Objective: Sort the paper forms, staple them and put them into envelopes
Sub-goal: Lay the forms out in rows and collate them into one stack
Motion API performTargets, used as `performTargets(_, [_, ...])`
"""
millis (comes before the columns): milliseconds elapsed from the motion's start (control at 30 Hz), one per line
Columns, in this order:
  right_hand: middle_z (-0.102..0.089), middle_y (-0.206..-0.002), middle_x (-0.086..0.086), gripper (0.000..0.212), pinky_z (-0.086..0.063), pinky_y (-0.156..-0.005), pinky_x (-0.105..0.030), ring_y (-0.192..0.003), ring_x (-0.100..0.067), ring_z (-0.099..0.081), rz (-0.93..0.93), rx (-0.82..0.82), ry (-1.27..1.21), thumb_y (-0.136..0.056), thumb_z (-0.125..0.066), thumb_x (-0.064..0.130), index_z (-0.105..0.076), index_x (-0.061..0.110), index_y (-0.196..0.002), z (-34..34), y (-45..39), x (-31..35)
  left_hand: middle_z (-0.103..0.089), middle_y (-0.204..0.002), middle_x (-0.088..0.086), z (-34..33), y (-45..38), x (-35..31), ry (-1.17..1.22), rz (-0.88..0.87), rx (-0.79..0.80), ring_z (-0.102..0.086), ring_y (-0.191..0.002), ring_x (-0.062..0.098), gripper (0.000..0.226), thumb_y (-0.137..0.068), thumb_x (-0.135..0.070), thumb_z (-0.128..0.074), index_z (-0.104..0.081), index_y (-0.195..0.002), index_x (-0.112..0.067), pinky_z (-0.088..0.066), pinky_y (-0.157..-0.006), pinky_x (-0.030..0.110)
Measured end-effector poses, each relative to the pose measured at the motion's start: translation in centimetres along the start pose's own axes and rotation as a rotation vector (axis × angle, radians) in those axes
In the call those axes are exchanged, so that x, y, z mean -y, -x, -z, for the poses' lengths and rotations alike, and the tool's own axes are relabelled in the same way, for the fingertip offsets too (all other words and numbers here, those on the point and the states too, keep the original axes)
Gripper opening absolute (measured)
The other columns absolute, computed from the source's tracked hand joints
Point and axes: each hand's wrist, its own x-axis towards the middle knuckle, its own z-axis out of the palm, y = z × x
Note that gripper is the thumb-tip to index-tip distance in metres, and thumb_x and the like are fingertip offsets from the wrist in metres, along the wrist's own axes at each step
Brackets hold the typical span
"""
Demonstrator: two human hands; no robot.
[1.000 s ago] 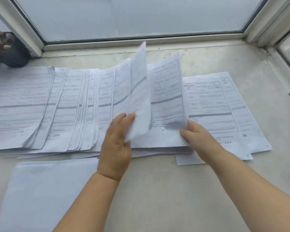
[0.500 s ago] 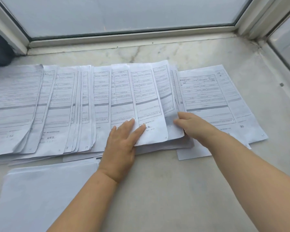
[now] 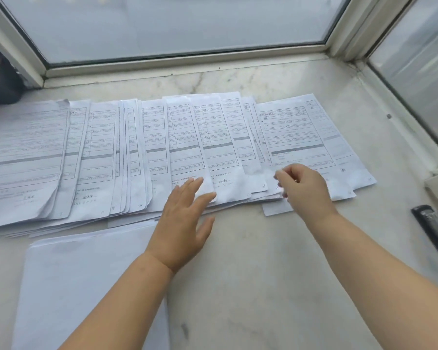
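Printed paper forms (image 3: 106,157) lie fanned out in an overlapping row across the marble sill. My left hand (image 3: 182,221) lies flat with straight fingers, its fingertips on the bottom edge of a middle form (image 3: 220,152). My right hand (image 3: 305,190) hovers over the lower edge of the forms further right, fingers curled, and seems to pinch a sheet corner; the grip is partly hidden. The rightmost form (image 3: 299,132) lies face up. A black stapler (image 3: 434,231) lies at the right edge.
A stack of blank white sheets or envelopes (image 3: 86,286) lies near the front left. A dark object (image 3: 0,82) sits at the far left by the window frame (image 3: 182,60). Bare marble sill (image 3: 276,286) shows at the front right.
The sheet my left hand held raised a second ago now lies flat on the row. My left hand flattened on it. My right hand lifted slightly and curled its fingers.
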Motion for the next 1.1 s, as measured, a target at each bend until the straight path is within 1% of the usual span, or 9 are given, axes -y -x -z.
performTargets(100, [-0.063,-0.067,0.002,0.016,-0.048,-0.059,-0.025,-0.053,-0.006,-0.055,-0.09,0.332,0.001,-0.091,-0.059,0.013,-0.064,0.013,-0.075,-1.2,7.1,-1.6,-0.042,-0.146,0.005,0.6,4.5,-0.4,0.019,0.024,-0.048,-0.038,-0.135,0.027,0.039,-0.089,-0.031,-0.047,-0.056,-0.125,-0.022,-0.028,-0.113,0.044])
performTargets(200, [-0.064,-0.07,0.001,0.018,-0.048,-0.057,-0.023,-0.052,-0.005,-0.058,-0.206,0.614,-0.009,-0.092,-0.056,0.006,-0.062,0.018,-0.08,-3.4,14.4,-3.8,-0.048,-0.136,0.0,1.7,10.9,-1.3,0.059,0.13,-0.108,-0.044,-0.126,0.019,0.037,-0.088,-0.032,-0.046,-0.059,-0.121,-0.023,-0.032,-0.106,0.03])
performTargets(267, [-0.065,-0.072,0.0,0.018,-0.047,-0.056,-0.016,-0.053,-0.001,-0.059,-0.223,0.704,-0.021,-0.093,-0.056,0.006,-0.062,0.017,-0.08,-4.7,18.6,-4.6,-0.049,-0.128,-0.005,2.4,15.8,-1.9,0.058,0.221,-0.149,-0.046,-0.12,0.014,0.034,-0.087,-0.032,-0.048,-0.061,-0.117,-0.023,-0.035,-0.102,0.025])
performTargets(367, [-0.067,-0.074,-0.003,0.014,-0.046,-0.055,-0.014,-0.055,0.0,-0.06,-0.236,0.734,-0.089,-0.091,-0.058,0.006,-0.063,0.014,-0.082,-6.9,23.2,-5.4,-0.047,-0.116,-0.014,2.7,23.0,-2.6,0.039,0.324,-0.192,-0.045,-0.11,0.004,0.035,-0.085,-0.034,-0.047,-0.063,-0.113,-0.021,-0.027,-0.098,0.007])
performTargets(433, [-0.069,-0.076,-0.004,0.007,-0.047,-0.058,-0.017,-0.057,-0.004,-0.063,-0.242,0.745,-0.124,-0.091,-0.06,0.009,-0.062,0.014,-0.087,-8.0,25.4,-5.7,-0.046,-0.114,-0.017,2.7,26.5,-3.3,0.038,0.359,-0.186,-0.045,-0.107,0.0,0.036,-0.083,-0.037,-0.048,-0.06,-0.114,-0.023,-0.026,-0.096,0.004])
performTargets(700, [-0.074,-0.092,-0.01,0.025,-0.054,-0.067,-0.022,-0.078,-0.016,-0.069,-0.268,0.72,-0.188,-0.087,-0.067,0.018,-0.053,0.02,-0.108,-9.5,28.8,-5.1,-0.044,-0.126,-0.017,2.1,32.1,-3.4,0.012,0.362,0.042,-0.047,-0.117,0.004,0.045,-0.077,-0.059,-0.053,-0.062,-0.112,-0.032,-0.038,-0.099,0.024])
performTargets(767, [-0.073,-0.094,-0.013,0.026,-0.054,-0.068,-0.023,-0.077,-0.016,-0.069,-0.248,0.728,-0.203,-0.088,-0.066,0.016,-0.052,0.021,-0.109,-9.5,28.9,-5.2,-0.042,-0.128,-0.017,1.9,32.2,-3.4,0.041,0.363,0.043,-0.046,-0.119,0.005,0.047,-0.074,-0.06,-0.053,-0.062,-0.113,-0.034,-0.038,-0.101,0.029])
performTargets(867, [-0.072,-0.093,-0.016,0.018,-0.053,-0.066,-0.023,-0.071,-0.012,-0.068,-0.187,0.736,-0.186,-0.09,-0.065,0.015,-0.056,0.019,-0.104,-9.5,29.0,-5.5,-0.049,-0.124,-0.011,1.5,32.1,-3.2,0.047,0.338,-0.023,-0.051,-0.112,0.009,0.039,-0.075,-0.055,-0.054,-0.065,-0.107,-0.035,-0.046,-0.094,0.038])
performTargets(1100, [-0.07,-0.079,0.003,0.004,-0.049,-0.062,-0.019,-0.067,-0.011,-0.065,-0.161,0.659,-0.236,-0.091,-0.064,0.014,-0.068,0.015,-0.092,-10.1,29.7,-6.2,-0.048,-0.129,-0.018,1.6,32.6,-2.2,0.213,0.354,-0.038,-0.043,-0.119,-0.006,0.037,-0.075,-0.059,-0.051,-0.07,-0.102,-0.041,-0.041,-0.103,0.043])
